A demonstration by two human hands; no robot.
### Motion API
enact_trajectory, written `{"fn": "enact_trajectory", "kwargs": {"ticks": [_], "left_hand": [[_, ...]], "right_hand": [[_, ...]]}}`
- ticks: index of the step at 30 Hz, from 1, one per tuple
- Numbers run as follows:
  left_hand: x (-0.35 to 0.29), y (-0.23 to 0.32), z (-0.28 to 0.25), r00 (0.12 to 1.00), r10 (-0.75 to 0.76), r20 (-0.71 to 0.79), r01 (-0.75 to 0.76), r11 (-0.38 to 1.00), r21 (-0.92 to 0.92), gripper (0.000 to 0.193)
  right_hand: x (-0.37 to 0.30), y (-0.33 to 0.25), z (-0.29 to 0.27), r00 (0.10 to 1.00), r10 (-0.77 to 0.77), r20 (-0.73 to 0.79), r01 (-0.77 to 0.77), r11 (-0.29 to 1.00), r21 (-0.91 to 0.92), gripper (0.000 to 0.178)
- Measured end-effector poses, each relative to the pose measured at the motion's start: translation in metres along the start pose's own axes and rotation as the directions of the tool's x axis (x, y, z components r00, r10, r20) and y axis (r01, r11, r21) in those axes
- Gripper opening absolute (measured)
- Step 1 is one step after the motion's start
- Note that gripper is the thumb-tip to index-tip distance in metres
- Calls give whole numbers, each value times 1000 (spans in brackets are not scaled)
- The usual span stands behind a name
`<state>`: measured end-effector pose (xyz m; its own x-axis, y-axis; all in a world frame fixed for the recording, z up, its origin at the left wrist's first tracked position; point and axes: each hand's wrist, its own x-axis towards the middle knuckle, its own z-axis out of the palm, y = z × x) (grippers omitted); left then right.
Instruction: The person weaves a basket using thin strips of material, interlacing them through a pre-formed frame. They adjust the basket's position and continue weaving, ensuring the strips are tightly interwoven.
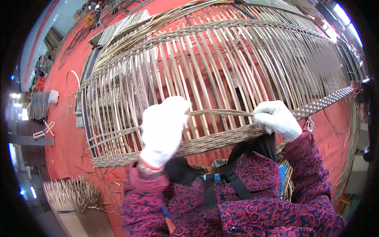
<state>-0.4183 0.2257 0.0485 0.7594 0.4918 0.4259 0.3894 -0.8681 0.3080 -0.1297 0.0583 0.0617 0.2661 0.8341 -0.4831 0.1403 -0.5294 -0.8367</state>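
A large wicker panel [205,81] of many upright stakes lies across the view before me, with a dense woven band [215,142] along its near edge. Several thin wicker strands [221,112] run across the stakes between my hands. My right hand [277,119], in a white knitted glove, pinches these strands just above the band. My left hand [164,130], gloved too, is closed where the strands meet it; glare and blur hide its finger detail. Left of it, the strands pass among the stakes above the band.
A bundle of cut stakes [75,193] lies at lower left. Loose long strands [132,33] rest over the panel's far left. A small wooden cross-shaped piece [44,130] and stacked material [39,104] stand at the left. More strands lie on the red floor [63,146].
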Motion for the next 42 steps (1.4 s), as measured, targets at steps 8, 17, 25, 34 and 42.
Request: {"fn": "enact_trajectory", "kwargs": {"ticks": [8, 17, 25, 34, 42], "left_hand": [[56, 52, 56, 951, 154, 269, -85, 964, -251, 21], [79, 47, 64, 813, -7, 582, 347, 808, -476, 15], [80, 62, 66, 759, -251, 601, 613, 588, -528, 23], [67, 107, 97, 919, -218, 329, 351, 831, -431, 15], [62, 115, 95, 986, -9, 165, 40, 981, -191, 18]], "right_hand": [[-3, 18, 2, 971, -214, 103, 202, 973, 109, 14], [3, 45, 7, 807, -552, -211, 520, 833, -190, 11], [7, 55, 20, 746, -566, -352, 631, 769, 99, 13], [10, 58, 10, 899, -375, -227, 435, 825, 361, 13], [7, 54, 10, 929, -249, -274, 336, 879, 339, 8]]}}
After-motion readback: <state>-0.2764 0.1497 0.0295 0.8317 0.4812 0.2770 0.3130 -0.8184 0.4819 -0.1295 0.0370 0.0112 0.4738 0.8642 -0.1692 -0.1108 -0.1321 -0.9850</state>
